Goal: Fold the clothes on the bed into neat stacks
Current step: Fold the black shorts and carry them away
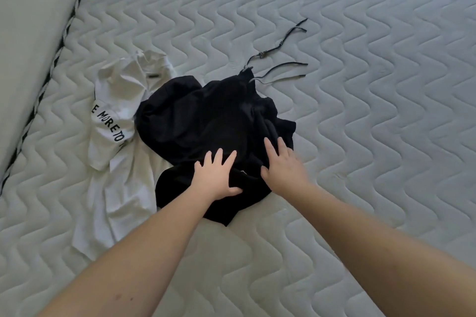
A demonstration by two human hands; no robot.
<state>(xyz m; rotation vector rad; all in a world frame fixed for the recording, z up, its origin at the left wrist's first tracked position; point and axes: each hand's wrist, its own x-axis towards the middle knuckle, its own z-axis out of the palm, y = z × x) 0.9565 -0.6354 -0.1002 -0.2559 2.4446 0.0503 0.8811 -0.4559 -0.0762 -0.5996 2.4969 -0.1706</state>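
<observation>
Near edge: I see both forearms reaching in from the bottom over the quilted mattress [360,85] of the bed.

Left hand [217,175] lies flat on the black garment [206,116], fingers spread and straight, thumb out toward the right. It grips nothing — just pressing on the cloth near its closest part.

Right hand [282,165] is slightly motion-blurred. Fingers are extended and rest on the black fabric at its right side; thumb lies on the cloth too. I see no pinch or curl, so it reads as flat and open, holding nothing.

The black garment is crumpled in a heap around the middle of the mattress, unfolded, with a pointed corner sticking out toward me below the left hand. Thin dark drawstrings [280,69] trail from its far end onto the mattress, up and to the right.

The white t-shirt [121,162] lies left of the black heap, also rumpled, partly tucked under the black cloth's left edge. Black lettering on it reads in part "E MORE TO".

Far left — a striped black-and-white piping [51,69] runs diagonally along the mattress edge, with a plain pale surface [33,8] beyond it.
</observation>
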